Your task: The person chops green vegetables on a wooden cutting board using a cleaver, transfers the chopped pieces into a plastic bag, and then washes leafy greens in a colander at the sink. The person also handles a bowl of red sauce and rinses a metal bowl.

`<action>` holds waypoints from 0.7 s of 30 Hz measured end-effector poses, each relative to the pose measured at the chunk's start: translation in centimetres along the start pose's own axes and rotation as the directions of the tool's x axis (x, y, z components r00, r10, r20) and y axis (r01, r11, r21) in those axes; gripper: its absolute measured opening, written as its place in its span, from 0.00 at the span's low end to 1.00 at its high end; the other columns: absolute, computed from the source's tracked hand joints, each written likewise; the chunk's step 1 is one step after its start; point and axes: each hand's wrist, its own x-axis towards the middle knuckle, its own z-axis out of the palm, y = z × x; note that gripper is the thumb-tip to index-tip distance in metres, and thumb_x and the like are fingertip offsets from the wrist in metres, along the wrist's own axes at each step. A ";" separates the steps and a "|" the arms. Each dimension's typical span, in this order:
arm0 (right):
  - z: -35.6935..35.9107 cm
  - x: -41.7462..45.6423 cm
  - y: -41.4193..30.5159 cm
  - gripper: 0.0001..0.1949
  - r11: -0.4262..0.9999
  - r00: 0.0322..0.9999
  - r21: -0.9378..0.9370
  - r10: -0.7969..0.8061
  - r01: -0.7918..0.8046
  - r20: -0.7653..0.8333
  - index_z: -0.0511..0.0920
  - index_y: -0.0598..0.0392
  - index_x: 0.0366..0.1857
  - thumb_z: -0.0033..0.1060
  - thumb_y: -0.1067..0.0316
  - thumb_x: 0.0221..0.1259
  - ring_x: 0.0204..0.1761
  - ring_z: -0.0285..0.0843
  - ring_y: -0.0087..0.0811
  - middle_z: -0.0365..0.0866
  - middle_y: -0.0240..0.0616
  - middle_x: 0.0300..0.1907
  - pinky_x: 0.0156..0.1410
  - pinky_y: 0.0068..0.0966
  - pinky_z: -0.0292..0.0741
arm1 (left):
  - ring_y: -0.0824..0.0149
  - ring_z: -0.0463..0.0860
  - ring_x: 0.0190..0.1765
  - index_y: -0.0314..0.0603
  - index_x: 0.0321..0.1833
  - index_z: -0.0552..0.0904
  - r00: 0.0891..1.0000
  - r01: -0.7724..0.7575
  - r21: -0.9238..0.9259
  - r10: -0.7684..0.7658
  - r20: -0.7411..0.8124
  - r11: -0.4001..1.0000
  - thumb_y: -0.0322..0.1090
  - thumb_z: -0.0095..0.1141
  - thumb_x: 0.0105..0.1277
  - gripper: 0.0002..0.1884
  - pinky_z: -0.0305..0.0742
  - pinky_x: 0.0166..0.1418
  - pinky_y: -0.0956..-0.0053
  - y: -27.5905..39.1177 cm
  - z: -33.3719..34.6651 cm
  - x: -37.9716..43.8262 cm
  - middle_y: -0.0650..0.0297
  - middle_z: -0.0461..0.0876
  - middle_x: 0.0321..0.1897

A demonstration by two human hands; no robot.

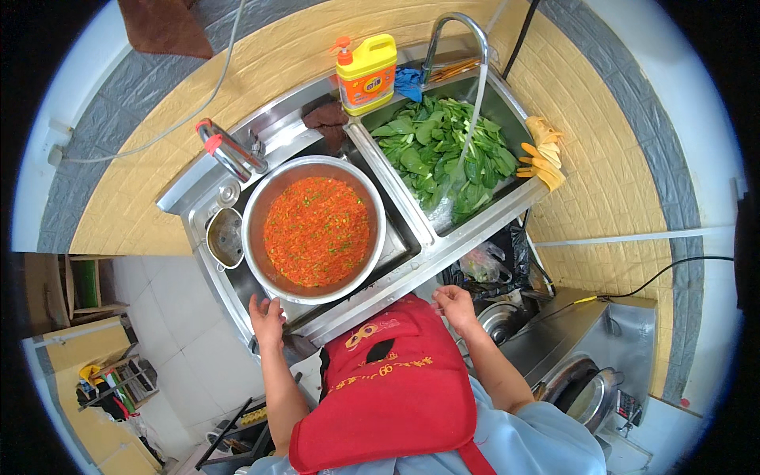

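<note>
A large steel bowl (376, 255) of chopped red food with green bits (316, 231) rests over the left basin of a steel double sink (380, 289). My left hand (267, 319) is just below the bowl's lower left rim, fingers apart, holding nothing that shows. Beyond the sink's front edge, my right hand (456, 307) is beside the red apron (392, 404), its fingers bent; whether they hold anything is unclear. Leafy greens (442, 151) fill much of the right basin, where a hose (475, 113) hangs from the curved faucet (428, 50).
A yellow soap jug (368, 74) and a blue cloth (408, 83) stand behind the sink. Orange rubber gloves (543, 160) hang at its right corner. A strainer basket (225, 238) sits left of the bowl, near a second faucet (228, 155). Pots (502, 320) are low at right.
</note>
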 end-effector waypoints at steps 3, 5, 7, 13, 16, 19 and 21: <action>-0.9 0.0 1.1 0.11 0.999 0.996 -0.020 0.028 -0.026 0.080 0.79 0.64 0.47 0.63 0.67 0.68 0.35 0.84 0.28 0.85 0.39 0.38 0.38 0.24 0.81 | 0.68 0.81 0.40 0.39 0.78 0.57 0.993 -0.090 0.052 0.094 -0.068 0.995 0.32 0.62 0.67 0.39 0.78 0.38 0.75 0.9 0.6 -2.0 0.51 0.74 0.64; -1.5 0.7 2.7 0.12 0.999 0.993 -0.027 0.022 -0.019 0.113 0.79 0.64 0.47 0.63 0.67 0.68 0.35 0.85 0.28 0.85 0.39 0.39 0.37 0.24 0.81 | 0.68 0.81 0.40 0.37 0.78 0.58 0.987 -0.130 0.090 0.137 -0.083 0.987 0.32 0.62 0.67 0.38 0.78 0.38 0.75 1.7 1.3 -3.1 0.51 0.75 0.63; -2.2 0.5 3.2 0.12 1.000 0.993 -0.014 0.017 -0.015 0.116 0.80 0.65 0.46 0.64 0.67 0.67 0.34 0.85 0.29 0.85 0.40 0.38 0.36 0.24 0.81 | 0.69 0.82 0.40 0.36 0.75 0.62 0.977 -0.185 0.082 0.192 -0.091 0.979 0.31 0.61 0.67 0.34 0.78 0.38 0.75 2.4 2.4 -4.5 0.54 0.79 0.57; -5.2 0.2 6.2 0.12 0.994 0.988 0.027 0.102 -0.105 0.115 0.79 0.65 0.47 0.63 0.69 0.66 0.34 0.85 0.30 0.85 0.41 0.39 0.37 0.25 0.82 | 0.72 0.81 0.30 0.38 0.43 0.75 0.933 -0.360 0.023 0.359 0.010 0.933 0.28 0.59 0.70 0.06 0.76 0.36 0.79 3.1 5.3 -7.9 0.62 0.83 0.29; -6.8 0.1 7.1 0.12 0.990 0.985 0.020 0.135 -0.138 0.105 0.79 0.66 0.47 0.63 0.70 0.64 0.34 0.85 0.30 0.85 0.41 0.38 0.37 0.26 0.82 | 0.75 0.80 0.29 0.37 0.42 0.77 0.923 -0.376 0.014 0.374 0.087 0.926 0.30 0.62 0.70 0.07 0.74 0.35 0.80 1.9 5.8 -9.9 0.66 0.81 0.24; -7.7 -0.3 8.3 0.13 0.990 0.983 0.014 0.140 -0.142 0.120 0.79 0.66 0.48 0.64 0.72 0.62 0.32 0.85 0.31 0.85 0.41 0.36 0.36 0.27 0.82 | 0.76 0.80 0.31 0.35 0.55 0.79 0.892 -0.441 0.058 0.430 0.137 0.896 0.27 0.63 0.68 0.14 0.74 0.37 0.80 1.1 5.3 -12.2 0.67 0.81 0.25; -8.1 -0.3 9.2 0.15 0.994 0.984 -0.019 0.108 -0.106 0.139 0.78 0.66 0.50 0.66 0.74 0.60 0.30 0.83 0.30 0.85 0.41 0.32 0.33 0.26 0.80 | 0.77 0.76 0.31 0.38 0.60 0.78 0.925 -0.377 0.190 0.359 0.123 0.906 0.20 0.64 0.61 0.23 0.75 0.40 0.80 1.8 4.8 -14.3 0.71 0.77 0.26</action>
